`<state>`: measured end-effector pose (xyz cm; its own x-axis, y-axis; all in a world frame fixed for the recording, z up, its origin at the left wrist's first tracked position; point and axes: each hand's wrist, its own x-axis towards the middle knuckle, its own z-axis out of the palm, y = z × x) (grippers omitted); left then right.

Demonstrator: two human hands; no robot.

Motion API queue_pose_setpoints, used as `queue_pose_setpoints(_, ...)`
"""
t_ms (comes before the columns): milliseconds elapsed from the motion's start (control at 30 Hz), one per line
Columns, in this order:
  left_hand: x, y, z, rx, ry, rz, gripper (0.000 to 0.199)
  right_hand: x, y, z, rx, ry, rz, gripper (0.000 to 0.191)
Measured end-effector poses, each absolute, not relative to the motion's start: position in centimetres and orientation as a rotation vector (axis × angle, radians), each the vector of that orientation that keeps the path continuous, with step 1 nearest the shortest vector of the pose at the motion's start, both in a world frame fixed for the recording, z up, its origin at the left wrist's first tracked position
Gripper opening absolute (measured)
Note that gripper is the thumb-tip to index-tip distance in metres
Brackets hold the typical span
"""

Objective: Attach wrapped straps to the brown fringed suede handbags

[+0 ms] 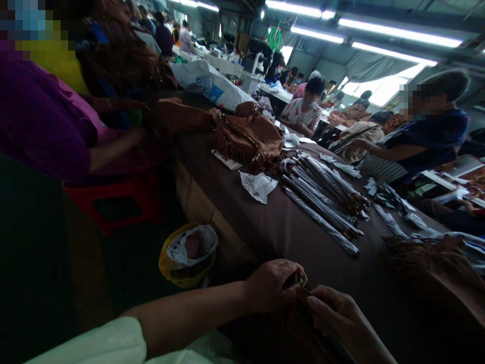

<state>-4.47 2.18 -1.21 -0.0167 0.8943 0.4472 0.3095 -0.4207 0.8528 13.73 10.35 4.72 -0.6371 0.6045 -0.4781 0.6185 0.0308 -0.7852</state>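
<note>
Near the bottom centre, my left hand (273,284) is closed around a brown strap end with a gold-coloured metal ring (302,278) at its fingertips. My right hand (337,311) pinches the dark brown strap (303,294) just to the right, thumb on top. The strap runs down toward the bottom edge, where it is too dark to follow. Beyond my hands, several wrapped straps (322,202) lie in a bundle on the brown-covered table (265,227). A brown fringed bag (250,134) rests farther back, with crumpled white paper (258,187) in front of it.
Brown fringed material (435,268) lies at the right. On the floor side are a yellow basket (164,260) with a white bag inside and a red stool (113,194). A person in purple (41,116) sits at left; other people work across the table.
</note>
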Motion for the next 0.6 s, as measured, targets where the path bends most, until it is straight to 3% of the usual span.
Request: queue_pose_setpoints(600,-4.9,2.5,-1.8,1.765,1.233,1.449,0.025,12.9,9.2,4.0,1.579,2.191,-1.971,0.039)
